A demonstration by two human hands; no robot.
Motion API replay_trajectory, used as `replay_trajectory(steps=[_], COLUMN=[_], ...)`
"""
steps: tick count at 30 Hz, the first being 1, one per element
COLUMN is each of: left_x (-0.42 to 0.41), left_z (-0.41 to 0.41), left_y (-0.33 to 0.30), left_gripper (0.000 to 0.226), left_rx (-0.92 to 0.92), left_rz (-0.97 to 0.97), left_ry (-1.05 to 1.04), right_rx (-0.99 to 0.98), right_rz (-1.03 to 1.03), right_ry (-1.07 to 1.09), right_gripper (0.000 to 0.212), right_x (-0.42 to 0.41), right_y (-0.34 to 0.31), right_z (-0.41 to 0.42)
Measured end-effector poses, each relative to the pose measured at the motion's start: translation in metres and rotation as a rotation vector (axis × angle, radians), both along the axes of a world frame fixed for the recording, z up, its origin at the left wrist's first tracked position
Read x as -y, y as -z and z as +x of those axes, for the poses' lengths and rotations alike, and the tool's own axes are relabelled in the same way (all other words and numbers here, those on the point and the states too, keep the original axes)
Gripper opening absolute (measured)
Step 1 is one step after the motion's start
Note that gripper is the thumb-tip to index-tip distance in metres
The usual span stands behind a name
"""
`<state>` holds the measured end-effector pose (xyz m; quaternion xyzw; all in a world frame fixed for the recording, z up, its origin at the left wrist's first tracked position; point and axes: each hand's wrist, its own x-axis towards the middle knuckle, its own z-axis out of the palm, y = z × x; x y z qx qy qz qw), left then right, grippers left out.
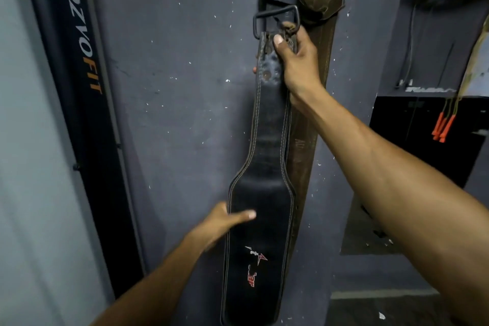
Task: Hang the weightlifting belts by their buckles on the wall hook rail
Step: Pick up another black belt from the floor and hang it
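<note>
We note the right hand [296, 58] gripping the black belt [264, 219] below its buckle [275, 18]; left hand [227, 219] holds its side. Brown belt [312, 119] hangs behind.

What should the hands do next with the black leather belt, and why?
Probably lift it higher: the right hand grips the black leather belt just under its dark metal buckle, which is below the hanging belts' buckles near the top edge. The left hand steadies its wide part.
</note>
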<state>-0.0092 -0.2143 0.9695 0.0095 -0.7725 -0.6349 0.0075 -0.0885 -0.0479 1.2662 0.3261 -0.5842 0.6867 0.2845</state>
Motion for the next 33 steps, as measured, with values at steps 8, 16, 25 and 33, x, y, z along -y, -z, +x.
replay_trajectory(steps=[8,16,25,33], left_x=[-0.001,-0.036,-0.043,-0.044], left_z=[0.006,-0.024,-0.047,-0.048], left_y=[0.042,-0.134,-0.188,-0.206], left_gripper=[0.045,0.026,0.023,0.02], left_rx=[0.031,-0.444,-0.624,-0.695], left_rz=[0.019,0.261,0.194,0.326], left_ry=[0.105,0.039,0.059,0.017], right_rx=[0.046,0.103,0.153,0.458], right_rz=[-0.006,0.078,0.08,0.532], right_ry=[-0.039,-0.077,-0.222,-0.103], right_gripper=[0.024,0.024,0.025,0.075], right_x=[0.002,0.006,-0.006,-0.04], right_y=[0.015,0.053,0.082,0.264], right_z=[-0.001,0.003,0.012,0.008])
